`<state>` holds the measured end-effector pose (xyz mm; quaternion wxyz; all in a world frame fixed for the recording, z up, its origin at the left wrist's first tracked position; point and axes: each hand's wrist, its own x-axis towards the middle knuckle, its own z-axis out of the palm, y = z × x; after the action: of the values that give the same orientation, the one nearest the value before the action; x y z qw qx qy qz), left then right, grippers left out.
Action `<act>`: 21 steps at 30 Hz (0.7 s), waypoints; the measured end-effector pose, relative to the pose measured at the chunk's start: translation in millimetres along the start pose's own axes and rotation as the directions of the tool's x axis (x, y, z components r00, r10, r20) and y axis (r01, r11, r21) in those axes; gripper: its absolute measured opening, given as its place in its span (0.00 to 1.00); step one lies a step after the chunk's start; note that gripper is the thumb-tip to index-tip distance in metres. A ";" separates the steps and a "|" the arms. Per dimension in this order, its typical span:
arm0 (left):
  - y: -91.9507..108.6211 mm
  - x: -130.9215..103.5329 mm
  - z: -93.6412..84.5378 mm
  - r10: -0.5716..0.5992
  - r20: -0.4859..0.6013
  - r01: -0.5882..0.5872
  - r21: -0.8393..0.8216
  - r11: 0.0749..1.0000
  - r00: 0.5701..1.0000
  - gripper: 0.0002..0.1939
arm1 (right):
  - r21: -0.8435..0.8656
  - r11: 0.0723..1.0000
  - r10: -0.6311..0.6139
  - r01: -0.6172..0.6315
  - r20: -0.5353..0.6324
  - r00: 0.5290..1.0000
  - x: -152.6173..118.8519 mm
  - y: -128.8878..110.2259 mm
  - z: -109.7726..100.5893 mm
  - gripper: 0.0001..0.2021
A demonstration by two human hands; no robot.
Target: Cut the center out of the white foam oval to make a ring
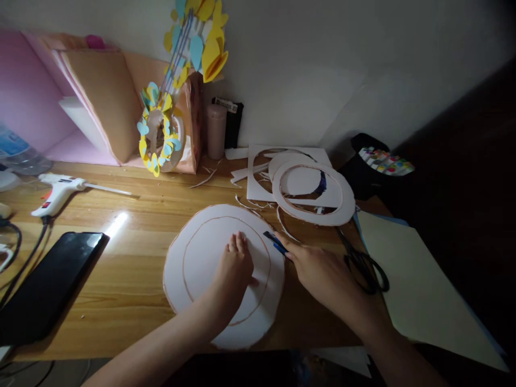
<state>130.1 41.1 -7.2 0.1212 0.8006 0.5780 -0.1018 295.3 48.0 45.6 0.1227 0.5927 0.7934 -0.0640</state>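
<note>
Worktop: The brown wood-grained tabletop (137, 322) carried the workpiece near its front edge.
Workpiece: The white, flat, card-like disc (205, 258) bore a thin brown inner circle (183, 266).
Offcut: The white square sheet with a round opening (256, 191) lay behind the disc.
Ring: The white, flat ring with brown edges (346, 196) overlapped that sheet.
Right hand: The right hand (310, 266) gripped the knife.
Left hand: The left hand (237, 260) pressed down inside the circle, unclosed.
Scissors: The black-handled scissors (386, 278) lay beside the right forearm.
Knife: The slim blue cutter knife (278, 244) pointed at the circle's upper right; blade contact could not be confirmed.
Technique: Clean cutting probably required firm pressure, light repeated passes and fingers off the blade's path.
</note>
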 end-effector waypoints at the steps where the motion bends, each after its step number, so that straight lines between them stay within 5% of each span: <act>1: 0.0 0.1 -0.4 0.001 0.002 -0.001 -0.001 1.000 1.000 0.49 | 0.018 1.000 0.005 -0.005 -0.004 1.000 0.3 -0.2 0.2 0.28; 21: 0.5 -1.3 -1.3 0.005 -0.002 -0.005 0.038 0.999 1.000 0.47 | -0.063 0.998 0.006 -0.002 0.067 0.998 5.2 -12.9 2.0 0.26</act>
<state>130.2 40.2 -5.5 0.1055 0.8043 0.5741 -0.1117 281.8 48.6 41.7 0.1682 0.5878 0.7892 -0.0588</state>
